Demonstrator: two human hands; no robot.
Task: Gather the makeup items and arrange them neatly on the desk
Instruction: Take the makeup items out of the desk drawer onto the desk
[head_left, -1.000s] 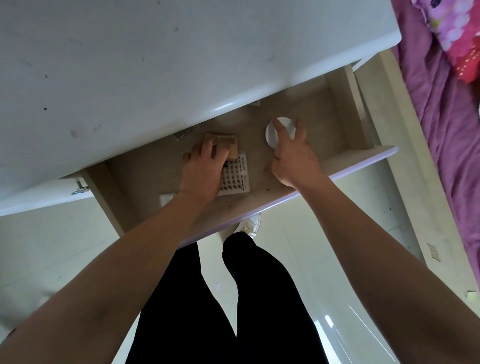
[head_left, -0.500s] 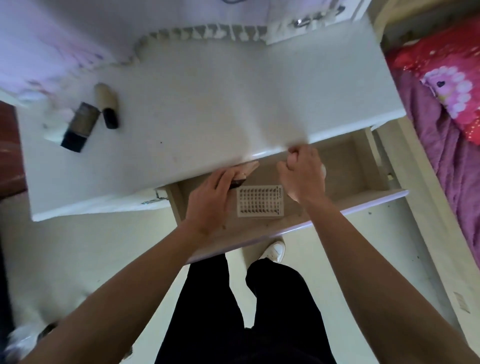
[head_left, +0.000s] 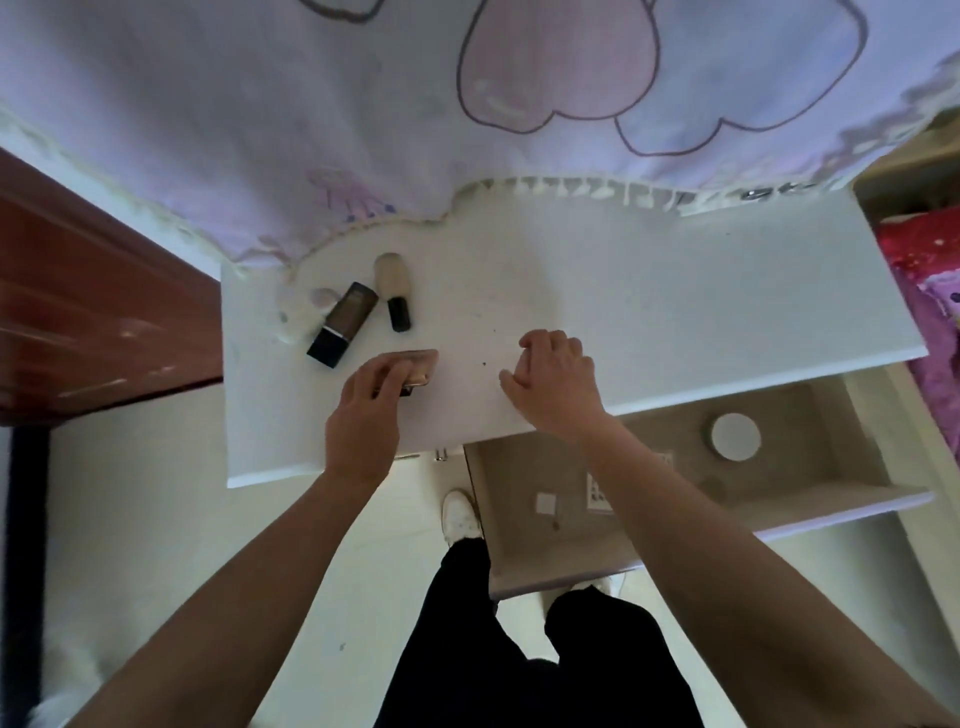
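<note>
My left hand holds a flat tan compact down on the white desk, close to its front left part. Just behind it lie a dark squarish tube and a beige tube with a black cap, side by side. My right hand rests on the desk near the front edge, fingers curled loosely, with nothing seen in it. In the open drawer below right lie a round white lid-like item and a white patterned card, partly hidden by my right arm.
A pale cloth with heart shapes hangs over the back of the desk. A dark red-brown cabinet stands at the left. Pink bedding lies at the right. The drawer juts out in front of my legs.
Both hands rose out of the drawer onto the desk top. My left hand carried the tan compact up and set it near the two tubes. The round white item stayed in the drawer.
</note>
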